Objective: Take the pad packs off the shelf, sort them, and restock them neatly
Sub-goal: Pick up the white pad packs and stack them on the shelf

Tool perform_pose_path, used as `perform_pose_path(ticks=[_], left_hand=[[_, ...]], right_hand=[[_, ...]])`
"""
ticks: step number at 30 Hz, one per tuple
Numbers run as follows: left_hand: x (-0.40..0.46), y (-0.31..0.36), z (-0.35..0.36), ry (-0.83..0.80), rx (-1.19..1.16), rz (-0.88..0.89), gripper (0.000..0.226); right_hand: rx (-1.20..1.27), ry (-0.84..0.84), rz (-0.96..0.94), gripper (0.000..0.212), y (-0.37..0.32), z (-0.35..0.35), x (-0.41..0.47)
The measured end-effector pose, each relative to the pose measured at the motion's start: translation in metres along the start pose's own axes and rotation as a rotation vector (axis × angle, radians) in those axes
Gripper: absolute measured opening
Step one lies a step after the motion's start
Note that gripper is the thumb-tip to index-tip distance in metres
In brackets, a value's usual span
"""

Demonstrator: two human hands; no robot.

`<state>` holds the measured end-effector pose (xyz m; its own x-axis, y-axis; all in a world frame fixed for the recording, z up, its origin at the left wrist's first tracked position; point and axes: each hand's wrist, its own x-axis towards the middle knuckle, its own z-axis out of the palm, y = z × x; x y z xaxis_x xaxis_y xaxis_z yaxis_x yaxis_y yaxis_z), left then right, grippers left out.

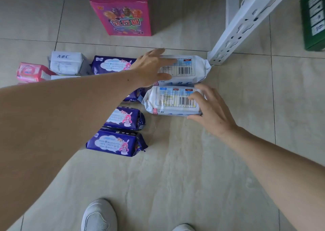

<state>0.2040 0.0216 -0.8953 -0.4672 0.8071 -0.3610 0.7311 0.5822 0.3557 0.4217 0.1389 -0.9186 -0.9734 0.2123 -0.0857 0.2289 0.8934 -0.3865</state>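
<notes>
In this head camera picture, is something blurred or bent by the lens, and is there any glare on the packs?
Head view: the wide lens bends the white shelf post and stretches both forearms near the edges; the left hand looks slightly motion-blurred, the right hand a little sharper; small print on the white packs is unreadable; light is soft and even, with faint shadows and no strong glare.

I have both bare arms stretched forward and down, left hand spread flat, right hand with fingers curled, loosely apart.

floor: beige tiles, grey grout | white perforated shelf post | light: soft, even
</notes>
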Motion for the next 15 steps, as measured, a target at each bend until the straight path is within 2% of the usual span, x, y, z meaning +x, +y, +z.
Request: perform_pose_path(ticks=[7,10,15], left_hand=[[-0.001,0.0,0.003,-0.041,-0.025,-0.005,0.077],[-0.002,0.005,0.003,-0.034,0.01,-0.021,0.081],[-0.004,0.01,0.001,0.0,0.028,-0.005,0.074]], right_hand=[[-0.013,-0.098,0.001,0.094,0.016,-0.008,-0.017],[-0.006,-0.13,0.021,0.092,0.014,-0.008,-0.015],[0.058,-0.163,0.055,0.087,0.015,-0.013,-0.013]])
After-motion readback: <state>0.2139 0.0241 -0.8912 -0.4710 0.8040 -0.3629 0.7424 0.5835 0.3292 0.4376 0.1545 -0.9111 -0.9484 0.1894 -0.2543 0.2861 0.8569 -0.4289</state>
